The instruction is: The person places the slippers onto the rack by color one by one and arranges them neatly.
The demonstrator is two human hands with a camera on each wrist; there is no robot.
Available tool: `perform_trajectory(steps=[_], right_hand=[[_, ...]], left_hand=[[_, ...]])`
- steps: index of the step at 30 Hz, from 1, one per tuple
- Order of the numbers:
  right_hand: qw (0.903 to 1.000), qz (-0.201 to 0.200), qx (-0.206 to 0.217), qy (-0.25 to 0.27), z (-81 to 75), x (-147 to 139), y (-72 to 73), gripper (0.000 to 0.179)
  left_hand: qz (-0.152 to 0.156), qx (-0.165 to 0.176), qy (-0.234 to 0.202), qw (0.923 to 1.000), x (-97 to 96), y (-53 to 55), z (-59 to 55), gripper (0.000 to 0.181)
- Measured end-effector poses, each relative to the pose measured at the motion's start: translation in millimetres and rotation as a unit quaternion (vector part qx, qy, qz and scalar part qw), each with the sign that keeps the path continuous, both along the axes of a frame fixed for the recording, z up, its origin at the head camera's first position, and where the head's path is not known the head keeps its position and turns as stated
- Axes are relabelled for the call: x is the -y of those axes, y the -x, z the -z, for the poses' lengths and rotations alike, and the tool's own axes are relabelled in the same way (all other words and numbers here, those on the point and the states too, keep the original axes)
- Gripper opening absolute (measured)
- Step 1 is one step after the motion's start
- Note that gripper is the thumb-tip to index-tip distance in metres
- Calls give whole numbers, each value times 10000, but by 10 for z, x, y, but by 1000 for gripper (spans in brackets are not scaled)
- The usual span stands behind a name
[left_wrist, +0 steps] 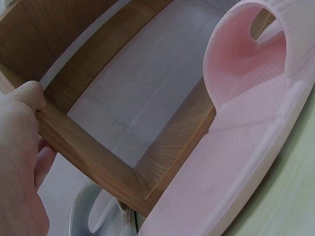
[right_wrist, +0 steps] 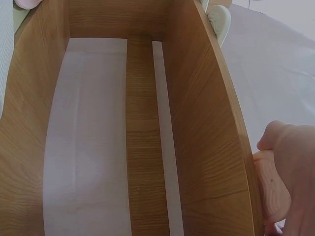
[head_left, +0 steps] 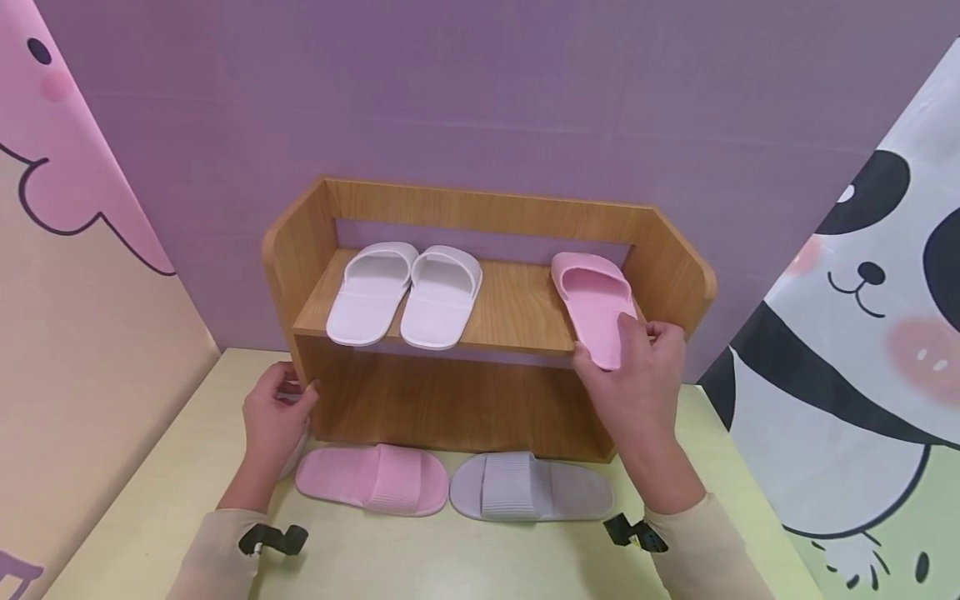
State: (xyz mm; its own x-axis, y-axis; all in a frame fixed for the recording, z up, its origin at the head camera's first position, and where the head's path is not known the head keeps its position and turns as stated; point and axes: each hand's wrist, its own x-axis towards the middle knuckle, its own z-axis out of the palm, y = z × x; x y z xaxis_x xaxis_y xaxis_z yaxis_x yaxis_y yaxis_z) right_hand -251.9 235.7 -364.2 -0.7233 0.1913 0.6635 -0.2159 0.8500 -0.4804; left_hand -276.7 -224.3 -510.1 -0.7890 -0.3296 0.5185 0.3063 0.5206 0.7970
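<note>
My left hand (head_left: pixel 276 414) grips the front edge of the left side panel of a wooden two-tier shoe rack (head_left: pixel 487 212); in the left wrist view the thumb lies over that edge. On the upper shelf's right end, a pink slipper (head_left: pixel 596 312) points toward me, and my right hand (head_left: pixel 637 392) holds it by its toe-free front end, thumb and fingers on opposite edges. A pair of white slippers, the left one (head_left: pixel 367 308) beside the right one (head_left: pixel 438 312), sits at the left of that shelf.
On the table before the rack lie a pink slipper (head_left: pixel 375 479) and a grey slipper (head_left: pixel 532 487), both sideways. A pale slipper (head_left: pixel 295 454) is partly hidden behind my left hand. A purple wall (head_left: pixel 487 100) stands behind, with cartoon-printed panels at both sides.
</note>
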Motion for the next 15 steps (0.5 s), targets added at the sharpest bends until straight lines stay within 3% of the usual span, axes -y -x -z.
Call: perform_trajectory(steps=[10,15], right_hand=[[9996,128,88,-244,-23,25,27,64],[9983,240,384,-369,-53,38,6,65]], left_hand=[[-24,67,-26,10000,-3,-10,-7,23],[-16,-7,-14,10000,-3,-5,-11,23]])
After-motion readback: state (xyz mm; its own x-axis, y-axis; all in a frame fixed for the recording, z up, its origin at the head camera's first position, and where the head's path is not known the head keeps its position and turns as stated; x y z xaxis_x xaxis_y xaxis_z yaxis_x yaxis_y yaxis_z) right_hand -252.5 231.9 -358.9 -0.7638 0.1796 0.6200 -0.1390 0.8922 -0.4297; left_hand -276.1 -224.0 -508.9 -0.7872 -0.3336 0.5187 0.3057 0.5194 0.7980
